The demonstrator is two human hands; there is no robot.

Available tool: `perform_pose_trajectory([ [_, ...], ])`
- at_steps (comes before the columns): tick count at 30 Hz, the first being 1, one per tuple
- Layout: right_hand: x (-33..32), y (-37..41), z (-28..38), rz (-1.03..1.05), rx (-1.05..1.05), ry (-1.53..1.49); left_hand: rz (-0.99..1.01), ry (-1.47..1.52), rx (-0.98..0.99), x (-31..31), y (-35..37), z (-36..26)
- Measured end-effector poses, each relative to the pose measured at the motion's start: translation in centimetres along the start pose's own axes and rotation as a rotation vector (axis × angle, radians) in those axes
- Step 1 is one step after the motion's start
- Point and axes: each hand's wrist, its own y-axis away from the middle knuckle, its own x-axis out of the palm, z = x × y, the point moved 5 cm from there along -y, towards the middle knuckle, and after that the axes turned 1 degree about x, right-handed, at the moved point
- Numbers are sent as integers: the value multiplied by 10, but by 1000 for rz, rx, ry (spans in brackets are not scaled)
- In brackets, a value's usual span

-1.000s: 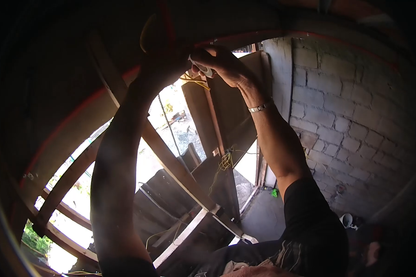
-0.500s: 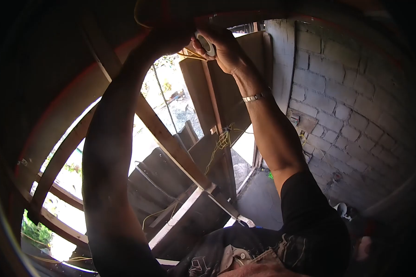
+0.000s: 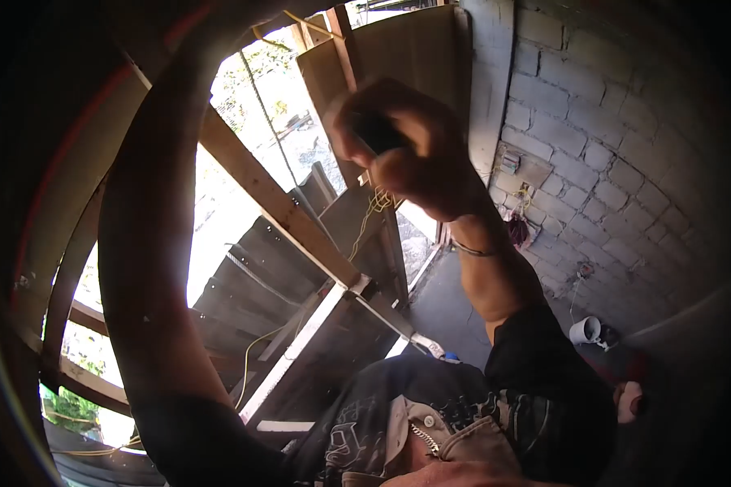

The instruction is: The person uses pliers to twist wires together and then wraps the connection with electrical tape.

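Note:
My right hand (image 3: 414, 150) is raised in the upper middle, blurred, with its fingers curled round a dark object (image 3: 375, 132) that I cannot make out. Behind it stand a brown board (image 3: 414, 49) and an upright wooden post (image 3: 343, 49). My left forearm (image 3: 150, 195) reaches up the left side to the top edge, where the hand is lost from sight. A thin yellow wire (image 3: 310, 24) runs near the top, close to where that arm leaves the picture.
A diagonal wooden beam (image 3: 276, 203) crosses the opening on the left. Tangled yellow wire (image 3: 379, 200) hangs by the boards. The block wall (image 3: 581, 154) rises on the right, with a white container (image 3: 585, 330) low beside it. Corrugated sheets (image 3: 248, 280) lie beyond the beam.
My right hand has come down and away from my left, and the pale ring it held no longer shows clearly. My left hand has gone out at the top. The view has shifted.

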Motion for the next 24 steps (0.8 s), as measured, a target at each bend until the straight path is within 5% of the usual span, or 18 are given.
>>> perform_pose_trajectory([
  [2, -30, 39, -30, 83, 179, 83, 496, 575, -608, 25, -3, 62],
  [5, -65, 140, -87, 91, 562, -37, 445, 868, -748, 13, -4, 58],
  [7, -94, 253, -139, 11, 940, 92, 420, 732, -589, -1, -6, 34],
  [13, -76, 559, -121, -479, 1860, 93, 370, 257, -260, -15, -3, 21],
  [16, -52, 680, -97, -431, 2159, 8, 361, 53, -170, -12, -7, 14],
  [17, -49, 694, -89, -425, 2169, 5, 379, 41, -166, -10, -7, 12],
  [19, -26, 690, -84, 678, 1524, 396, 362, -114, -67, -7, -6, 9],
  [21, -19, 785, -113, 746, 1390, 413, 331, -268, 43, -4, -8, 4],
  [24, -11, 972, -182, 459, 1319, 213, 435, -379, 89, -2, -10, 2],
])
